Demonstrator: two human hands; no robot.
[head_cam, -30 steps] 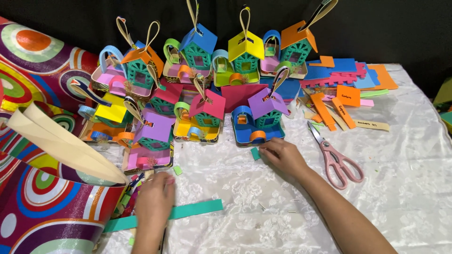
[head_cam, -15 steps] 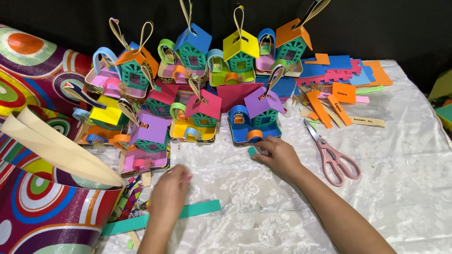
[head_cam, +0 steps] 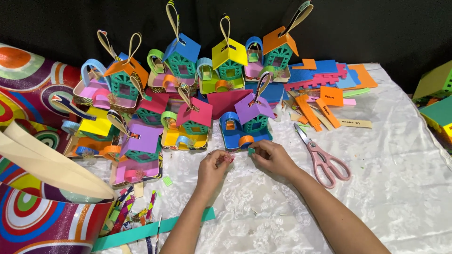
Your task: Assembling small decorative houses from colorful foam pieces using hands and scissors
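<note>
Fingers [head_cam: 221, 160] of my left hand [head_cam: 212, 170] are pinched nearly closed on a small pink scrap [head_cam: 229, 158]; only its tip shows past the fingertips. Fingers of my right hand [head_cam: 273, 159] are likewise pinched, holding a small green piece [head_cam: 251, 151] at its edge. Both hands rest low over the bench [head_cam: 400, 188], which is covered by a white patterned cloth, and they sit close together without touching.

Position of the held parts: both scraps are just in front of the blue-based house with a purple roof [head_cam: 247, 123], near its orange arch. I cannot tell whether the green piece touches the base.

Surrounding items:
- A yellow-based house with a pink roof [head_cam: 188, 127] stands just left of the blue-based one.
- More foam houses stand in rows behind, each with a loop on top.
- Pink-handled scissors [head_cam: 322, 157] lie closed on the cloth to the right of my right hand, apart from it.
- Orange and blue foam cut-outs [head_cam: 329, 82] are stacked at the back right.
- A long teal strip [head_cam: 150, 230] lies under my left forearm.
- A glossy bag with coloured rings [head_cam: 42, 221] stands at the near left, its cream handles [head_cam: 52, 162] up.
</note>
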